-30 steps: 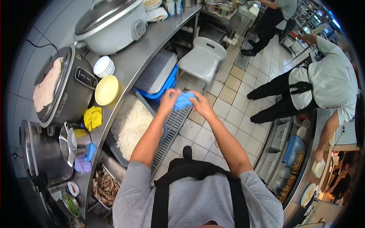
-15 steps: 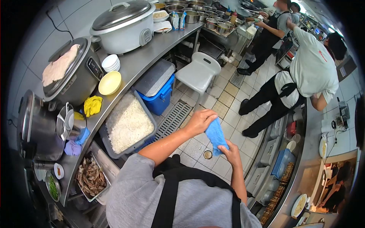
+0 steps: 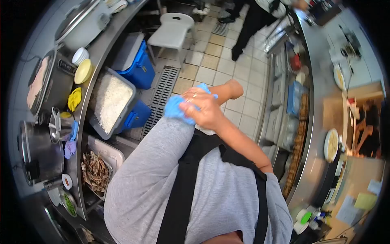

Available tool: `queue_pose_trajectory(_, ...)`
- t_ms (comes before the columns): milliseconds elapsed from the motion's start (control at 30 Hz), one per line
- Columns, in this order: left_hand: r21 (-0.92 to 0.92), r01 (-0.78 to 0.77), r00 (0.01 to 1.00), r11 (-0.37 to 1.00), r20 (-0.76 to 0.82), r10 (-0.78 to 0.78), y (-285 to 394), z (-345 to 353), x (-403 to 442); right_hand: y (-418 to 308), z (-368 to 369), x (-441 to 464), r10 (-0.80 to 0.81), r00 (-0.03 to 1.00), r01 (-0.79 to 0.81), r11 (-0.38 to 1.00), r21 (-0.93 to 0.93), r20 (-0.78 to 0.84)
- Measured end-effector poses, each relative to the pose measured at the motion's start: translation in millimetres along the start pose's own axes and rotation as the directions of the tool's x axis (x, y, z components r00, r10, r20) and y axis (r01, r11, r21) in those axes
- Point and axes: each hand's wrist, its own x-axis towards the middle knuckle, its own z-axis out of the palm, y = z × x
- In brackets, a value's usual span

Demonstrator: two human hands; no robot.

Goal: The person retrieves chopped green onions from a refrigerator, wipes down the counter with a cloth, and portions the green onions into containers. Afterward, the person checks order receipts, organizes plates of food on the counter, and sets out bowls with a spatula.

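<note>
A blue cloth [image 3: 174, 106] is wrapped over my left forearm just below the grey sleeve. My right hand [image 3: 205, 109] grips this cloth and presses it against the arm, its fingers curled over the top. Part of the cloth shows beyond the knuckles. Past it, my left hand [image 3: 235, 89] is held out over the tiled floor, curled into a loose fist, with no object visible in it. Its fingertips are turned away from view.
To the left are a tub of white rice [image 3: 110, 106], a blue bin [image 3: 140, 67] and a tray of brown cooked pieces [image 3: 95, 173]. A white stool [image 3: 172, 31] stands ahead. A steel counter [image 3: 315, 97] runs along the right. Another person's dark-trousered legs [image 3: 248, 30] are at the top.
The blue cloth has moved from between both hands onto my left forearm, held by my right hand. My left hand has let go of it and curled. The view has tilted down.
</note>
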Motion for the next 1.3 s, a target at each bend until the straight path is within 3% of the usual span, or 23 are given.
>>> queue_pose_trajectory(100,0.165,-0.235,0.969,0.958,0.114,0.219,35,-5,31,5,-35,-33,-0.103,0.976,0.053,0.968,-0.247,-0.192)
queue_pose_trajectory(200,0.299,-0.469,0.883,0.831,0.174,0.435,73,-4,68,33,-88,-92,-0.038,0.906,-0.224,0.801,-0.555,-0.421)
queue_pose_trajectory(300,0.368,-0.604,0.792,0.707,0.173,0.586,115,-15,104,47,-149,-159,0.014,0.774,-0.484,0.656,-0.579,-0.633)
queue_pose_trajectory(367,0.345,-0.592,0.8,0.728,0.149,0.581,148,-49,106,62,-181,-219,0.276,0.524,-0.691,0.691,-0.213,-0.806)
queue_pose_trajectory(400,0.313,-0.526,0.846,0.791,0.099,0.524,170,-78,96,56,-183,-236,0.421,0.385,-0.551,0.819,0.162,-0.821)
queue_pose_trajectory(433,0.274,-0.457,0.885,0.846,0.049,0.462,192,-107,86,48,-180,-249,0.572,0.303,-0.297,0.817,0.495,-0.762)
queue_pose_trajectory(467,0.228,-0.383,0.919,0.895,-0.001,0.394,213,-135,73,37,-167,-245,0.629,0.25,-0.142,0.776,0.615,-0.736)
queue_pose_trajectory(500,0.216,-0.47,0.84,0.856,-0.191,0.509,233,-157,72,31,-147,-235,0.687,0.216,0.023,0.707,0.707,-0.694)
queue_pose_trajectory(533,0.211,-0.556,0.717,0.804,-0.368,0.592,254,-174,76,57,-133,-240,0.684,0.425,0.2,0.567,0.799,-0.592)
queue_pose_trajectory(567,0.23,-0.688,0.471,0.688,-0.58,0.665,275,-184,83,47,-129,-227,0.603,0.521,-0.025,0.719,0.695,-0.604)
queue_pose_trajectory(600,0.307,-0.724,0.299,0.618,-0.667,0.682,295,-193,89,22,-128,-203,0.539,0.613,-0.236,0.823,0.517,-0.578)
queue_pose_trajectory(667,0.373,-0.765,0.15,0.524,-0.689,0.709,317,-196,90,-36,-129,-154,0.493,0.751,-0.542,0.84,0.015,-0.438)
queue_pose_trajectory(700,0.4,-0.782,0.079,0.478,-0.696,0.714,322,-194,88,-36,-128,-164,0.509,0.697,-0.56,0.826,0.06,-0.505)
queue_pose_trajectory(800,0.34,-0.865,0.05,0.37,-0.675,0.736,307,-171,86,-40,-138,-196,0.558,0.499,-0.552,0.795,0.253,-0.663)
queue_pose_trajectory(900,0.45,-0.859,-0.082,0.244,-0.593,0.801,283,-157,87,-54,-158,-222,0.544,0.357,-0.039,0.821,0.57,-0.759)
queue_pose_trajectory(967,0.372,-0.87,0.054,0.324,-0.581,0.812,263,-157,81,-66,-166,-224,0.477,0.367,0.398,0.695,0.598,-0.799)
queue_pose_trajectory(1033,0.347,-0.855,0.146,0.385,-0.551,0.822,242,-156,79,-73,-174,-222,0.376,0.443,0.65,0.491,0.58,-0.814)
queue_pose_trajectory(1100,0.373,-0.827,0.193,0.421,-0.515,0.835,223,-152,86,-85,-183,-213,0.398,0.399,0.674,0.484,0.559,-0.826)
queue_pose_trajectory(1133,0.384,-0.827,0.163,0.411,-0.536,0.828,214,-151,93,-96,-187,-206,0.524,0.282,0.599,0.558,0.574,-0.804)
queue_pose_trajectory(1200,0.406,-0.826,0.099,0.39,-0.577,0.811,197,-146,110,-82,-189,-225,0.465,0.265,0.66,0.552,0.511,-0.845)
queue_pose_trajectory(1233,0.346,-0.843,0.18,0.412,-0.54,0.822,187,-143,117,-77,-190,-231,0.432,0.256,0.687,0.548,0.477,-0.865)
queue_pose_trajectory(1267,0.291,-0.851,0.257,0.438,-0.498,0.829,176,-141,124,-81,-193,-229,0.486,0.095,0.596,0.671,0.44,-0.869)
queue_pose_trajectory(1300,0.243,-0.849,0.328,0.469,-0.453,0.829,172,-141,133,-82,-197,-235,0.464,0.075,0.47,0.764,0.442,-0.883)
